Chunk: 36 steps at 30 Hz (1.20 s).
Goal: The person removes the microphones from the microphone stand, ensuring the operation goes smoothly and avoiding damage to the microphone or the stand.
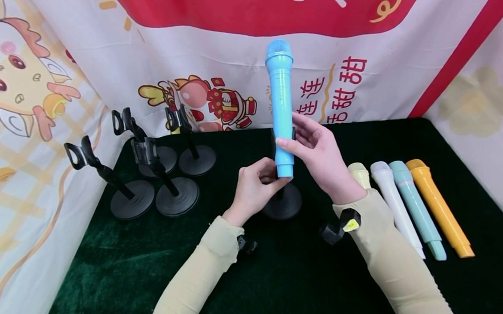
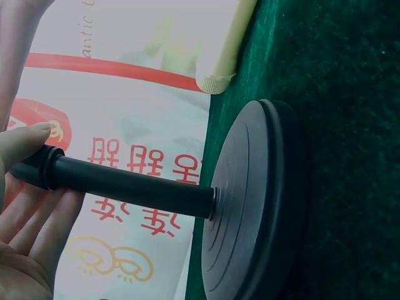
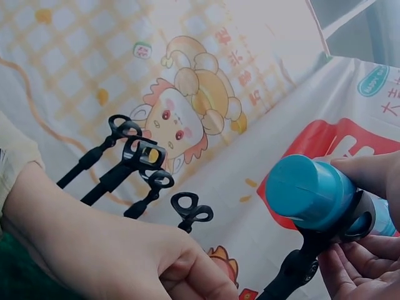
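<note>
A light blue microphone stands nearly upright at the middle of the table, head up. My right hand holds its lower body, thumb across the front and fingers behind. In the right wrist view, the microphone's lower end sits in the black clip of a stand. The stand's round base rests on the table. My left hand grips this stand below the clip; the left wrist view shows its thumb on the collar atop the stem.
Several black microphone stands with clips are grouped at the left back. To the right lie a cream microphone, a white one, a mint one and an orange one on the green tablecloth. A printed cloth hangs behind.
</note>
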{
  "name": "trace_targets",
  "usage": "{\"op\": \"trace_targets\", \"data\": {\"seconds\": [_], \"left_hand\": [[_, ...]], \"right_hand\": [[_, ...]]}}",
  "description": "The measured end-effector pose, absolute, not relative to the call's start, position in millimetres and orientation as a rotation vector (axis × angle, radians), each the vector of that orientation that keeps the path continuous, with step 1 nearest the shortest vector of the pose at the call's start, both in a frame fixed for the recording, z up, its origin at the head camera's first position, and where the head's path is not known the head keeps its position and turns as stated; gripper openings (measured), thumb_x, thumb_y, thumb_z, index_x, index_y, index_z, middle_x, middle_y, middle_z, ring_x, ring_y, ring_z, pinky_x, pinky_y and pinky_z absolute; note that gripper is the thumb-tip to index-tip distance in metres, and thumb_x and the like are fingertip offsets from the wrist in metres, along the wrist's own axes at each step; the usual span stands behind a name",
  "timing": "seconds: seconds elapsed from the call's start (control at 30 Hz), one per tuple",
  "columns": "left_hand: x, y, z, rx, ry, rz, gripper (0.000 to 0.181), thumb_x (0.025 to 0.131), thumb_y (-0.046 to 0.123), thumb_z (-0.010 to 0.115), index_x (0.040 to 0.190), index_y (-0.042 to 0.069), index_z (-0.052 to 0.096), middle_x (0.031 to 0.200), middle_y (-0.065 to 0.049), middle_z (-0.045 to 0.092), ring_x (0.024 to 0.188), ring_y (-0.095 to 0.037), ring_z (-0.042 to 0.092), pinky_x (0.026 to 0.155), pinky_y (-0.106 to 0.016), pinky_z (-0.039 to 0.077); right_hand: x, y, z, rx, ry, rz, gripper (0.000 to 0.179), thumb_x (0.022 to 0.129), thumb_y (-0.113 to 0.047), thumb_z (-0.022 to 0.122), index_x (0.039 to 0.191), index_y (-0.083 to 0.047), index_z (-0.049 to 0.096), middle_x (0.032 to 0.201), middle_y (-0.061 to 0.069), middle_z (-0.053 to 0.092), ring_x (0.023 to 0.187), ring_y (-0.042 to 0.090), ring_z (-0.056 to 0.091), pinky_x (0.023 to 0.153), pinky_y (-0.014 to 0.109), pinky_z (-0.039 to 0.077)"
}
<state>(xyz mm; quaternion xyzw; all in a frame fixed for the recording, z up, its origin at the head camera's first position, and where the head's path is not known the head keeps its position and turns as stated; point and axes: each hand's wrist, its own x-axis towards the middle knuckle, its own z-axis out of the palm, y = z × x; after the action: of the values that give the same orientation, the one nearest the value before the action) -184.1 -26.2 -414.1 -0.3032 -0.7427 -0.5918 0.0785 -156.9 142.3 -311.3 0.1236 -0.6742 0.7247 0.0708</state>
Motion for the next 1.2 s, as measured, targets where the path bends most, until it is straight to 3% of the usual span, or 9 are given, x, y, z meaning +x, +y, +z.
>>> {"op": "trace_targets", "data": {"seconds": [0.77,1.2], "left_hand": [[-184,-27,-413,-0.908,-2.205,-1.781,0.020,0.091,0.018,0.080,0.106,0.012,0.070,0.101,0.002,0.075,0.087,-0.008,0.073,0.075,-0.027,0.061],[-185,-25,-416,-0.895,-2.192,-1.792,0.019,0.089,0.013,0.082,0.104,0.011,0.070,0.099,0.002,0.075,0.083,-0.009,0.073,0.073,-0.028,0.061]], "right_hand": [[-167,141,-306,0.351,-1.981,2.229,0.057,0.092,-0.011,0.077,0.144,-0.004,0.054,0.137,0.015,0.058,0.123,0.027,0.057,0.107,0.032,0.045],[-174,144,-304,0.361,-2.006,2.166,0.053,0.093,-0.010,0.075,0.141,-0.002,0.056,0.125,0.016,0.062,0.105,0.026,0.067,0.098,0.034,0.052]]}}
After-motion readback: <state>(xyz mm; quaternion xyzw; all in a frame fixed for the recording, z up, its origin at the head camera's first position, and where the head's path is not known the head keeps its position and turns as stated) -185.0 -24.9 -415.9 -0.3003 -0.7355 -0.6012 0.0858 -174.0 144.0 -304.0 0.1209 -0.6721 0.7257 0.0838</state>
